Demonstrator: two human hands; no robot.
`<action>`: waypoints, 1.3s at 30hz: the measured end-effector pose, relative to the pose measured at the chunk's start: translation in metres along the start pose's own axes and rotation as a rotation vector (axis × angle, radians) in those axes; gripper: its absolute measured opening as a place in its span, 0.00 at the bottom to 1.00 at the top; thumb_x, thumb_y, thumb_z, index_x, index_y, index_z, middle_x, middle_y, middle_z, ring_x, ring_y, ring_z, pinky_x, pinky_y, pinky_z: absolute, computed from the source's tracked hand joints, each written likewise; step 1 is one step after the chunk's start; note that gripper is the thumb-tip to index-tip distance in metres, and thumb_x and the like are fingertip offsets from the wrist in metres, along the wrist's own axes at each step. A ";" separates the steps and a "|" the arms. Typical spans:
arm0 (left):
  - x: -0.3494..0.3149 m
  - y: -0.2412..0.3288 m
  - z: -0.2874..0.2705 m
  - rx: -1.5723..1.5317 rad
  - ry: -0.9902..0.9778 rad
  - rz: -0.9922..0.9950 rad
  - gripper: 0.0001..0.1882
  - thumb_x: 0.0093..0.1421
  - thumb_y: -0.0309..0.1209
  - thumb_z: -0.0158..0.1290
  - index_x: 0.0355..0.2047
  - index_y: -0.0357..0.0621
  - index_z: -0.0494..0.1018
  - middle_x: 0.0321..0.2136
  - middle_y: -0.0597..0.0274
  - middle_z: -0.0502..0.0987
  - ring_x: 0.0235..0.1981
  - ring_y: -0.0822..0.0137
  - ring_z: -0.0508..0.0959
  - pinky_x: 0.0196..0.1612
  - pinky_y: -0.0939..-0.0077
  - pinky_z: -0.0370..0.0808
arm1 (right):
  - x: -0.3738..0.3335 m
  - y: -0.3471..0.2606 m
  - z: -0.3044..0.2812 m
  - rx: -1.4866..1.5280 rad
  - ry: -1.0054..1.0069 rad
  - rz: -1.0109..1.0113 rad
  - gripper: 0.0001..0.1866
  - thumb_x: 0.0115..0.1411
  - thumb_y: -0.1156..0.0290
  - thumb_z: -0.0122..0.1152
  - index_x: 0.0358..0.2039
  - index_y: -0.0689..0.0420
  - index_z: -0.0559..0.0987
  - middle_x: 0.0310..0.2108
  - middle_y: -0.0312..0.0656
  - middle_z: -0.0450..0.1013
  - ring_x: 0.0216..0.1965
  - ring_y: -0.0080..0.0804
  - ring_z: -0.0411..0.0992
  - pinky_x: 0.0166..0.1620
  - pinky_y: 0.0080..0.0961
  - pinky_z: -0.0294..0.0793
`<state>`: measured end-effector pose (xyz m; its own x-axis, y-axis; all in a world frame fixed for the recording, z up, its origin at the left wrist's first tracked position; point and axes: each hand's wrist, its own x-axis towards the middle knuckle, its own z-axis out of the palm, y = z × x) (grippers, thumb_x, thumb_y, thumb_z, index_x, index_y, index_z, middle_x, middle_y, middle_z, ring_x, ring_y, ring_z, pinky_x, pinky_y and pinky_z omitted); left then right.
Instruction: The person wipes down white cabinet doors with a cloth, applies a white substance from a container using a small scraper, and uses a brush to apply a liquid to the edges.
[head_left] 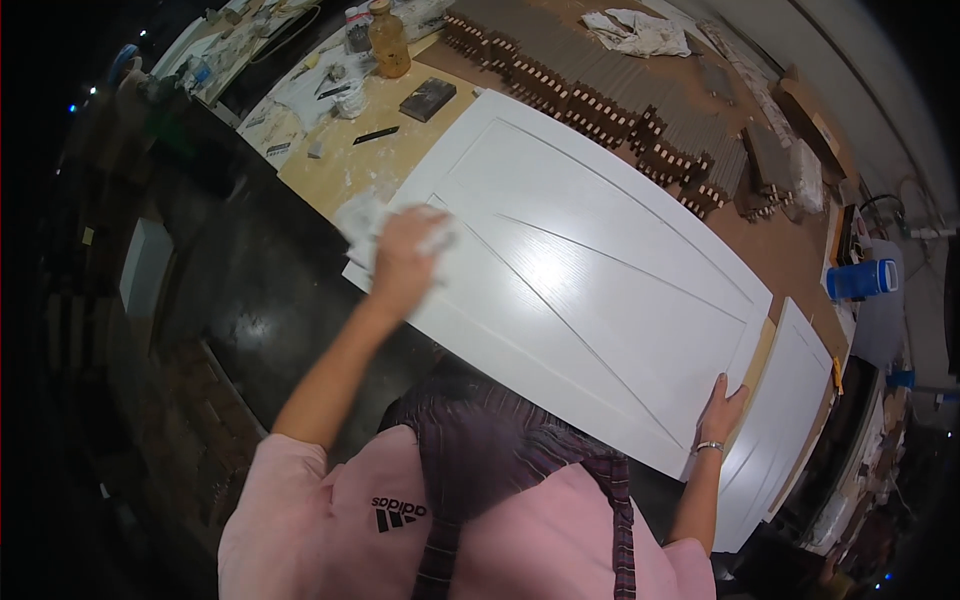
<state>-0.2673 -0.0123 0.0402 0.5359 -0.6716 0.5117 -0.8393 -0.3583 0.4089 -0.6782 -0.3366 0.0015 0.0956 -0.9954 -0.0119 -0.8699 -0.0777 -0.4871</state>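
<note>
Wiping stage: my left hand (pixel 405 262) presses a white rag (pixel 362 222), fingers curled over it, at the white door panel's (pixel 590 270) left corner (bench-top). Right hand (pixel 722 405) grips the near edge. Next stroke probably needs steady bracing.

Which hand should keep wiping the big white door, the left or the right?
Probably the left hand: it presses the white cloth on the white door panel. The right hand has no cloth and grips the panel's near edge.

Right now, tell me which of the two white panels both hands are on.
The larger white panel: the left hand presses a white cloth on its far corner, the right hand grips its near edge. The narrower panel lies untouched beside it.
</note>
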 end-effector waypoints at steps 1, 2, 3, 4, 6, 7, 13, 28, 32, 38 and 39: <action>-0.018 0.042 0.023 -0.196 -0.116 0.120 0.18 0.50 0.24 0.55 0.43 0.46 0.77 0.46 0.58 0.76 0.49 0.56 0.73 0.53 0.57 0.70 | 0.003 0.005 0.003 0.016 0.023 -0.046 0.30 0.64 0.53 0.56 0.52 0.69 0.65 0.43 0.62 0.73 0.44 0.54 0.74 0.49 0.41 0.70; -0.035 0.066 0.020 -0.207 -0.344 0.312 0.19 0.52 0.26 0.56 0.46 0.47 0.76 0.48 0.55 0.75 0.51 0.57 0.73 0.55 0.61 0.69 | 0.002 0.010 0.004 0.015 0.011 -0.057 0.30 0.64 0.53 0.56 0.52 0.69 0.65 0.43 0.62 0.73 0.44 0.54 0.74 0.49 0.41 0.70; -0.045 0.097 0.014 -0.255 -0.590 0.491 0.20 0.55 0.29 0.56 0.50 0.48 0.75 0.50 0.53 0.74 0.52 0.58 0.73 0.58 0.64 0.68 | 0.004 0.017 0.005 0.030 0.013 -0.067 0.31 0.64 0.53 0.56 0.53 0.70 0.64 0.44 0.62 0.73 0.45 0.53 0.73 0.50 0.41 0.70; -0.085 0.021 0.035 -0.125 -0.525 0.393 0.22 0.57 0.30 0.55 0.53 0.48 0.73 0.52 0.54 0.73 0.53 0.60 0.72 0.59 0.66 0.67 | 0.007 0.010 0.007 0.058 0.009 -0.090 0.32 0.64 0.53 0.56 0.54 0.71 0.63 0.46 0.63 0.72 0.47 0.53 0.73 0.51 0.40 0.69; -0.086 -0.063 0.006 0.126 -0.259 0.158 0.18 0.54 0.34 0.57 0.47 0.52 0.75 0.48 0.58 0.75 0.51 0.59 0.74 0.54 0.62 0.69 | 0.002 0.001 0.006 0.057 -0.014 -0.068 0.33 0.64 0.54 0.56 0.55 0.71 0.63 0.47 0.63 0.72 0.48 0.53 0.72 0.52 0.40 0.69; -0.040 -0.069 -0.042 0.211 -0.069 0.007 0.14 0.50 0.37 0.59 0.38 0.56 0.80 0.42 0.60 0.79 0.46 0.55 0.76 0.48 0.56 0.71 | 0.002 0.003 -0.003 0.046 -0.011 -0.034 0.33 0.64 0.55 0.56 0.56 0.72 0.62 0.49 0.63 0.71 0.50 0.53 0.72 0.53 0.39 0.69; -0.066 0.026 -0.013 -0.195 -0.254 0.181 0.23 0.43 0.25 0.57 0.44 0.52 0.79 0.44 0.57 0.78 0.46 0.55 0.76 0.54 0.60 0.71 | 0.003 -0.010 -0.003 0.073 -0.073 -0.001 0.32 0.64 0.56 0.56 0.57 0.72 0.63 0.49 0.63 0.71 0.49 0.53 0.72 0.55 0.39 0.69; -0.008 0.051 -0.038 -0.960 -0.010 -0.479 0.20 0.61 0.18 0.49 0.54 0.34 0.70 0.54 0.54 0.73 0.57 0.66 0.70 0.59 0.74 0.64 | -0.119 -0.187 0.030 0.965 -0.569 -0.351 0.38 0.62 0.54 0.59 0.67 0.58 0.59 0.61 0.50 0.63 0.60 0.43 0.64 0.57 0.38 0.70; 0.007 0.044 -0.030 -0.677 -0.481 0.101 0.21 0.62 0.27 0.51 0.57 0.40 0.71 0.53 0.50 0.74 0.54 0.54 0.73 0.58 0.65 0.67 | -0.184 -0.254 0.074 1.235 -0.935 -0.101 0.27 0.65 0.63 0.57 0.60 0.64 0.66 0.50 0.41 0.71 0.49 0.24 0.68 0.48 0.21 0.71; 0.016 -0.103 -0.092 -1.181 -0.338 -0.622 0.14 0.67 0.27 0.46 0.43 0.27 0.76 0.35 0.55 0.81 0.37 0.71 0.79 0.44 0.79 0.74 | -0.237 -0.327 0.105 0.841 -0.858 -0.263 0.10 0.60 0.69 0.64 0.34 0.65 0.80 0.29 0.31 0.74 0.31 0.19 0.68 0.37 0.18 0.68; 0.014 -0.126 -0.099 -1.203 -0.344 -0.629 0.12 0.65 0.26 0.49 0.41 0.27 0.77 0.36 0.56 0.81 0.36 0.71 0.79 0.44 0.80 0.73 | -0.239 -0.336 0.115 0.840 -0.832 -0.257 0.10 0.60 0.69 0.64 0.34 0.65 0.80 0.29 0.31 0.74 0.31 0.19 0.68 0.37 0.18 0.68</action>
<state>-0.1451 0.0878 0.0704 0.5921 -0.7946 -0.1340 0.2155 -0.0041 0.9765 -0.3530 -0.0658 0.0681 0.7701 -0.5913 -0.2394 -0.2238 0.1009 -0.9694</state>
